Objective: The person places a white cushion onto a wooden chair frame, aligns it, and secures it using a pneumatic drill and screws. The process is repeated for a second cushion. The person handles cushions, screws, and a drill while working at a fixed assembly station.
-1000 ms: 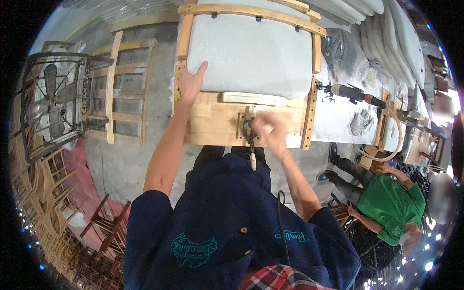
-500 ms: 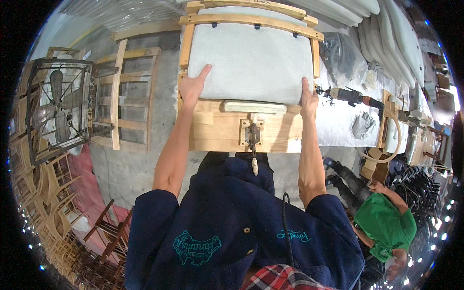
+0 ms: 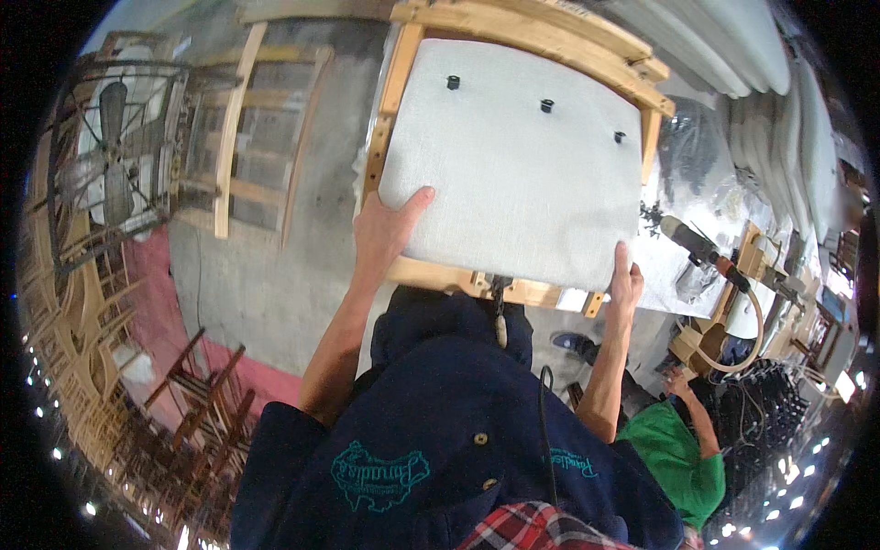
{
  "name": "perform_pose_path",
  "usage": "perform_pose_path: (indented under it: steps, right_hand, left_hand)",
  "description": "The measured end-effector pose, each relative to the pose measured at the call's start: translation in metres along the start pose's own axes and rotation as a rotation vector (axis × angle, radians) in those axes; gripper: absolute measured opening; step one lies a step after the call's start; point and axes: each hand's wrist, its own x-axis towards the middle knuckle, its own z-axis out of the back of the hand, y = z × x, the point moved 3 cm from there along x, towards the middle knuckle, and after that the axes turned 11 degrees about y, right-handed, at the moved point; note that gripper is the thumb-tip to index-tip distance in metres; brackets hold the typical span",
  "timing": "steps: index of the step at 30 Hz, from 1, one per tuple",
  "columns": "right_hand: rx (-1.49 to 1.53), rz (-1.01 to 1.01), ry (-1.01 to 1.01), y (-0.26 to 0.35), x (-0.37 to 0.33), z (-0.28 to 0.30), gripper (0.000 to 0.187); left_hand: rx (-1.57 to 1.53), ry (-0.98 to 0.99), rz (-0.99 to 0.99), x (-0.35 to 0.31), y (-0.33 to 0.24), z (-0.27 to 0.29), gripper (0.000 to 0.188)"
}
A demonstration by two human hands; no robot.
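Note:
Between my two hands is a light grey fabric-covered panel (image 3: 518, 183), lying over a wooden jig. My left hand (image 3: 385, 227) grips its left edge near the lower corner, thumb on top and fingers hidden beneath. At the lower right corner my right hand (image 3: 625, 282) holds it the same way. Black fittings (image 3: 546, 106) stand out near the panel's far edge, apart from the jig's far rail (image 3: 532, 32). The panel covers most of the jig's wooden base (image 3: 431, 273). A toggle clamp (image 3: 500, 316) with a pale handle sticks out at the near side.
A drill-like power tool (image 3: 687, 240) with a hose lies to the right. Beyond it are stacked pale panels (image 3: 793, 156). A person in a green shirt (image 3: 674, 458) is at lower right. On the left stand a caged fan (image 3: 115, 147), a slatted wooden pallet (image 3: 234, 137) and stacked chairs.
The panel has come toward me, out from under the jig's far rail, so its black fittings show whole. Both hands moved back with it, and the view turned somewhat.

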Motion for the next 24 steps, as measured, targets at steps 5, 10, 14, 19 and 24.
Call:
perform_pose_path:
  steps: [5,10,14,19,24]
  right_hand:
    - [-0.712,0.008,-0.064,0.065,-0.011,0.012,0.08]
    - [-0.692,0.589,-0.176,0.135,0.06,-0.069,0.08]
    - [-0.83,0.583,-0.252,0.145,0.098,-0.1,0.066]
    - [-0.771,0.619,-0.227,0.136,0.125,-0.089,0.05]
    - [-0.916,0.513,-0.273,0.13,0.134,-0.097,0.053]
  left_hand:
    - [0.162,0.088,-0.021,-0.015,-0.004,0.011,0.095]
    - [0.429,-0.19,-0.368,0.058,-0.08,0.004,0.097]
    - [0.423,-0.286,-0.326,0.094,-0.118,-0.011,0.094]
    - [0.61,-0.28,-0.204,0.112,-0.122,-0.013,0.098]
    - [0.648,-0.455,-0.495,0.119,-0.112,-0.01,0.079]
